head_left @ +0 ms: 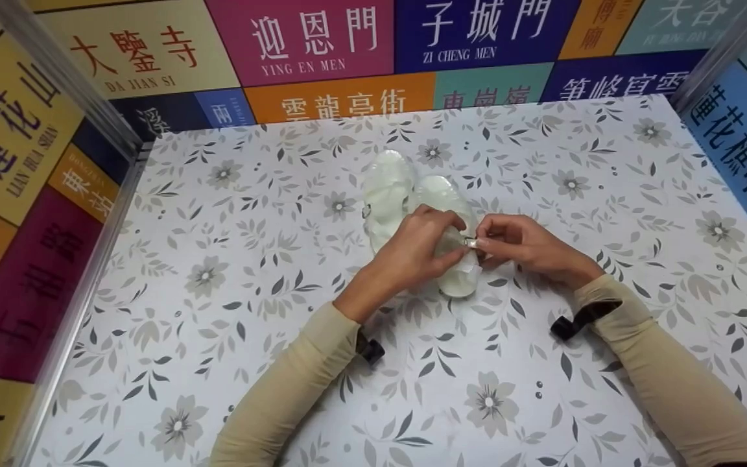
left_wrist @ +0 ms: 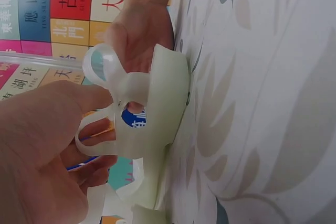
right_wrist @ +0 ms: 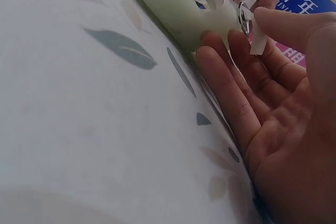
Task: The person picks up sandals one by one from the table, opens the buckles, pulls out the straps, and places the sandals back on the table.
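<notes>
Two pale, translucent white sandals lie side by side on the floral-patterned surface. The left-hand hand (head_left: 412,250) curves over the right sandal (head_left: 439,188), its fingers and thumb gripping the upper straps. At that sandal's outer side, the right hand (head_left: 529,248) pinches the strap end (right_wrist: 259,38) by a small metal buckle (right_wrist: 243,19). In the right wrist view, the right thumb is against the strap, with other fingers beneath and beside the sole. Part of the other sandal (head_left: 388,175) is behind the left wrist. In the left wrist view, looped straps (left_wrist: 102,64) rise from the sole (left_wrist: 170,87).
A white cover (head_left: 218,363) printed with grey flowers and leaves spreads beneath the sandals. Colourful panels (head_left: 321,39) with Chinese lettering stand behind and on both sides. Dark wrist mounts (head_left: 581,321) sit on the beige sleeves (head_left: 665,370).
</notes>
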`<state>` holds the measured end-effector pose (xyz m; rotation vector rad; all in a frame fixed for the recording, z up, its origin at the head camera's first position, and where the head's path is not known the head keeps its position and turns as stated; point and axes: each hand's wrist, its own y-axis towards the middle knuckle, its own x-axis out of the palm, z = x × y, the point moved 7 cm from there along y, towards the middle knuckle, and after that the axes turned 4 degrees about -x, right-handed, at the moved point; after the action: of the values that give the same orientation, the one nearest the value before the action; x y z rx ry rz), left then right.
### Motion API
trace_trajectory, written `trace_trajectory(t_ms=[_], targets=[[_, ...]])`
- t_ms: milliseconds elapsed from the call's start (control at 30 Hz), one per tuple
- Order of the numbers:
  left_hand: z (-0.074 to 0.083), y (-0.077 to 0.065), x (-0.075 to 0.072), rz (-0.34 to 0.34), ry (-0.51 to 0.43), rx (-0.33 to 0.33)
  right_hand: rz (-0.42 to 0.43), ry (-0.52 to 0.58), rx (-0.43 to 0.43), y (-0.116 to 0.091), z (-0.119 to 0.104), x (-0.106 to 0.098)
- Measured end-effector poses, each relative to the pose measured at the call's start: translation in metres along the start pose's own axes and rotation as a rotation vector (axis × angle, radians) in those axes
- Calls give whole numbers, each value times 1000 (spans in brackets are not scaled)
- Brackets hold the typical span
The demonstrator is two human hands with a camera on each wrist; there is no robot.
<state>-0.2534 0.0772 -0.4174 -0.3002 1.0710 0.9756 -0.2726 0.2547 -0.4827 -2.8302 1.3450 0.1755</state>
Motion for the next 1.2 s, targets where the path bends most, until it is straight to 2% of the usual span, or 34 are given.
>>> trace_trajectory(t_ms=[233, 433, 633, 767, 1200], targets=[[-1, 0, 4, -25, -13, 2, 38, 28, -2, -1, 0, -1], [-3, 0, 5, -17, -88, -16, 77, 33, 2, 0, 1, -1], [-5, 1, 5, -32, -167, -40, 58, 21, -19, 1, 0, -1], [-5, 1, 5, -42, -163, -56, 46, 29, -36, 1, -1, -1], [0, 1, 7, -11, -132, 19, 82, -4, -49, 3, -1, -1]])
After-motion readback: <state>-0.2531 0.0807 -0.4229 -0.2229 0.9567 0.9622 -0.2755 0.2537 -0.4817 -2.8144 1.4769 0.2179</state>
